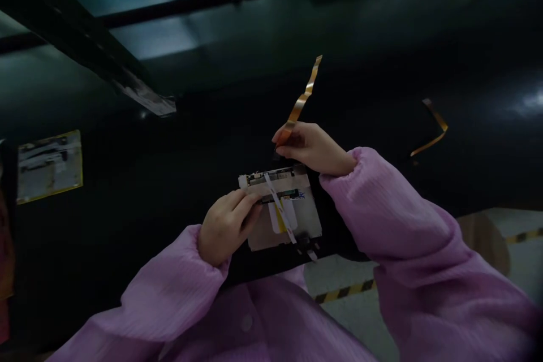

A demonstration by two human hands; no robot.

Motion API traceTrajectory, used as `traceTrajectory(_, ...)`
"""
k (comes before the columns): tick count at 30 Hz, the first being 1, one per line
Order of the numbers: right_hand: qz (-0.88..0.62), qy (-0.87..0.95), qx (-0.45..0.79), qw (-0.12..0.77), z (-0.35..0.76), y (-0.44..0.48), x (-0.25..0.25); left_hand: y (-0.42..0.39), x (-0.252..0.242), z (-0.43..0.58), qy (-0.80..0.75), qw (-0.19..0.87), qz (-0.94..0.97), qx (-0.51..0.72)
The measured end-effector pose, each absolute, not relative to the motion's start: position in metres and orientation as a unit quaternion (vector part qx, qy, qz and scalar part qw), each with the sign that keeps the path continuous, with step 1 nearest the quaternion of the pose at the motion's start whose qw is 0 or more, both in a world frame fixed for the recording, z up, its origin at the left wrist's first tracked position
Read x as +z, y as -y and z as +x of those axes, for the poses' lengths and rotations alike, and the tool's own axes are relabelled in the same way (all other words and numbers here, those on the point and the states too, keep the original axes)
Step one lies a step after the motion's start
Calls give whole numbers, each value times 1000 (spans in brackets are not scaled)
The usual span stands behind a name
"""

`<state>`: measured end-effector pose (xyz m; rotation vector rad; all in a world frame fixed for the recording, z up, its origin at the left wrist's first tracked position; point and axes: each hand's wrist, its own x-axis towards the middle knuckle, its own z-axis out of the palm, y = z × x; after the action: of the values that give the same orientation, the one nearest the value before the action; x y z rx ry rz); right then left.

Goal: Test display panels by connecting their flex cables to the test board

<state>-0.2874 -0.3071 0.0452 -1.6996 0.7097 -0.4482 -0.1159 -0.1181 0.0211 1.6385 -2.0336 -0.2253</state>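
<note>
A small flat module [282, 209] with a pale metal back, a circuit strip along its far edge and a white ribbon across it lies on the dark work surface [127, 198] near its front edge. My left hand [224, 226] presses its fingertips together on the module's left side. My right hand [311, 147] is just beyond the module and pinches the lower end of an orange flex strip [303, 96], which rises wavy into the air. Both arms wear pink sleeves.
A second orange strip [432, 127] lies to the right on the dark surface. A yellow-edged label [48, 165] sits at the far left. A dark bar with a pale tag [146, 99] crosses the upper left. Floor with yellow-black tape [343, 292] shows below.
</note>
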Motion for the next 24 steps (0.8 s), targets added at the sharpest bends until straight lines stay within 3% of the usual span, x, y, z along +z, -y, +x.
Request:
traceTrajectory(5, -749, -291, -169, 571, -283, 297, 42, 124, 20, -117, 788, 192, 584, -45)
traceTrajectory(18, -795, -202, -68, 568, -294, 304, 54, 134, 23, -116, 804, 173, 567, -49)
traceTrajectory(24, -856, -192, -42, 478, -294, 300, 58, 134, 23, -118, 802, 173, 569, -45)
